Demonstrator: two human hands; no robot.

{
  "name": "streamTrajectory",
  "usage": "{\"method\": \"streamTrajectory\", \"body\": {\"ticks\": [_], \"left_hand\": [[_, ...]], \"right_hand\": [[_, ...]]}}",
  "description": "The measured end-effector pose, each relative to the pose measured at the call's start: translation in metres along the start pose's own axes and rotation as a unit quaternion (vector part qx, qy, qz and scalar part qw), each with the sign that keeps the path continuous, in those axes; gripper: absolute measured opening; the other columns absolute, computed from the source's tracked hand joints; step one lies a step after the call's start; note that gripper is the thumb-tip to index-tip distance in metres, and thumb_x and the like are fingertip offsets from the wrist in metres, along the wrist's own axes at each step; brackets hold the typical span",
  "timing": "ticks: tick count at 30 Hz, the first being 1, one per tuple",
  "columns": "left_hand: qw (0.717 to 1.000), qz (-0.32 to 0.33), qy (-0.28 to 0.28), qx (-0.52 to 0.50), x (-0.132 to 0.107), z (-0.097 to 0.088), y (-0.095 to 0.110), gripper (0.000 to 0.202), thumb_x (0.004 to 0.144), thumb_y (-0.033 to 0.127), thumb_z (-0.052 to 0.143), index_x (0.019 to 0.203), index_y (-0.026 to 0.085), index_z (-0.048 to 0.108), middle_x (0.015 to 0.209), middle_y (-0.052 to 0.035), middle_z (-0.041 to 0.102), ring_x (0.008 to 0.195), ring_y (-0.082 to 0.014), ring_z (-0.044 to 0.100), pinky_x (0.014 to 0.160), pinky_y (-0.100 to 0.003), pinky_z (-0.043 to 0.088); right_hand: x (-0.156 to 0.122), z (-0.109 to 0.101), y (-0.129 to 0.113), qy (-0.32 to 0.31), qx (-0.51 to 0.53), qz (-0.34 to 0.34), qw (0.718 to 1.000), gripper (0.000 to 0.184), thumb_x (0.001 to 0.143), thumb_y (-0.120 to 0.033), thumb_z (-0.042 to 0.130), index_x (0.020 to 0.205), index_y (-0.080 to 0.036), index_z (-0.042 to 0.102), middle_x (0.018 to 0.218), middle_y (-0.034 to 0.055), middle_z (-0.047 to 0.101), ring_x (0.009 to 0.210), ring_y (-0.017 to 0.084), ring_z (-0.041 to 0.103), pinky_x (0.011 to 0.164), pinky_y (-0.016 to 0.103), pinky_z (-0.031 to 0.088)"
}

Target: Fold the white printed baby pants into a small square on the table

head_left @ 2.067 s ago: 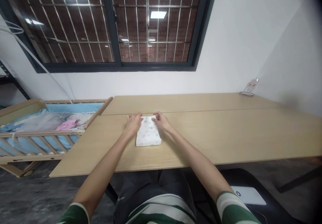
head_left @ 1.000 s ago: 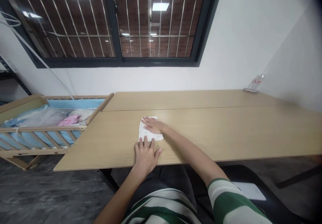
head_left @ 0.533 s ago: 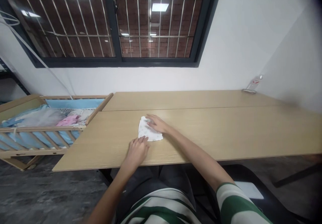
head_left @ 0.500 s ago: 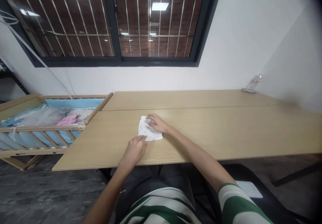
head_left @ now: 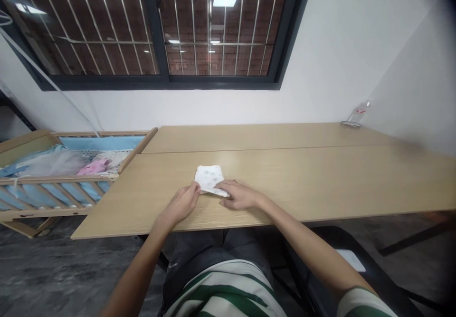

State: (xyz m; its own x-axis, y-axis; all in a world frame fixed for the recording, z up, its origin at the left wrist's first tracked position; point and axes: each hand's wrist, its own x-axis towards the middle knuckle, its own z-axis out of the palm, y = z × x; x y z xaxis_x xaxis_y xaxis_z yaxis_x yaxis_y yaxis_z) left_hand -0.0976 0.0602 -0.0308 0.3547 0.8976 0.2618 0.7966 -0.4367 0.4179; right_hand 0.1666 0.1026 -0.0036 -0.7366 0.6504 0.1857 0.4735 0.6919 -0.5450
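Observation:
A small folded white cloth [head_left: 208, 175] with a faint grey print lies on the wooden table in front of me. My left hand [head_left: 183, 205] is closed, thumb and fingers pinching its near left corner. On the other side, my right hand [head_left: 240, 195] has its fingers over the near right corner, the thumb lower down and the cloth's edge between them. That near edge is turned up in a narrow fold between the two hands. Part of the right corner is hidden under my fingers.
The table [head_left: 302, 174] has a seam along its back part. A clear bottle [head_left: 357, 114] leans at the back right corner. At the left stands a wooden crib [head_left: 60, 181] with blue lining and cloths. A dark chair [head_left: 331, 245] is below at the right.
My right hand has moved from the cloth's far edge to its near right corner. My left hand has shifted slightly left and now pinches the near corner; the near edge is folded up.

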Motion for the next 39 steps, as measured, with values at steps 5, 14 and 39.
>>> {"method": "streamTrajectory", "body": {"ticks": [5, 14, 39], "left_hand": [[0.993, -0.02, -0.025, -0.117, -0.005, -0.008, -0.01, 0.037, 0.093, 0.049, 0.057, 0.118, 0.023, 0.061, 0.125, -0.0089, 0.068, 0.119, -0.0259, 0.061, 0.103, -0.036, 0.046], [0.989, -0.046, -0.032, -0.136, 0.045, -0.01, -0.028, 0.038, 0.094, 0.045, 0.049, 0.114, 0.018, 0.067, 0.108, -0.0077, 0.075, 0.095, -0.0233, 0.068, 0.083, -0.031, 0.052], [0.997, -0.021, 0.027, 0.063, 0.081, 0.039, -0.001, 0.081, 0.101, 0.061, 0.017, 0.158, 0.004, 0.014, 0.167, -0.0213, 0.016, 0.156, -0.0276, 0.009, 0.125, -0.043, 0.017]], "right_hand": [[-0.005, -0.001, -0.001, 0.028, 0.038, 0.015, 0.999, 0.029, 0.092, -0.026, 0.058, 0.118, -0.025, 0.07, 0.11, 0.0067, 0.074, 0.099, 0.026, 0.066, 0.096, 0.039, 0.046], [0.027, 0.0, 0.034, 0.118, 0.081, 0.109, 0.984, 0.026, 0.097, -0.041, 0.052, 0.103, -0.02, 0.066, 0.096, 0.0061, 0.072, 0.084, 0.022, 0.064, 0.077, 0.031, 0.049], [0.066, 0.034, 0.029, 0.122, -0.177, 0.043, 0.976, 0.058, 0.101, -0.035, 0.035, 0.156, -0.016, 0.036, 0.161, 0.0144, 0.036, 0.15, 0.029, 0.027, 0.122, 0.047, 0.02]]}}
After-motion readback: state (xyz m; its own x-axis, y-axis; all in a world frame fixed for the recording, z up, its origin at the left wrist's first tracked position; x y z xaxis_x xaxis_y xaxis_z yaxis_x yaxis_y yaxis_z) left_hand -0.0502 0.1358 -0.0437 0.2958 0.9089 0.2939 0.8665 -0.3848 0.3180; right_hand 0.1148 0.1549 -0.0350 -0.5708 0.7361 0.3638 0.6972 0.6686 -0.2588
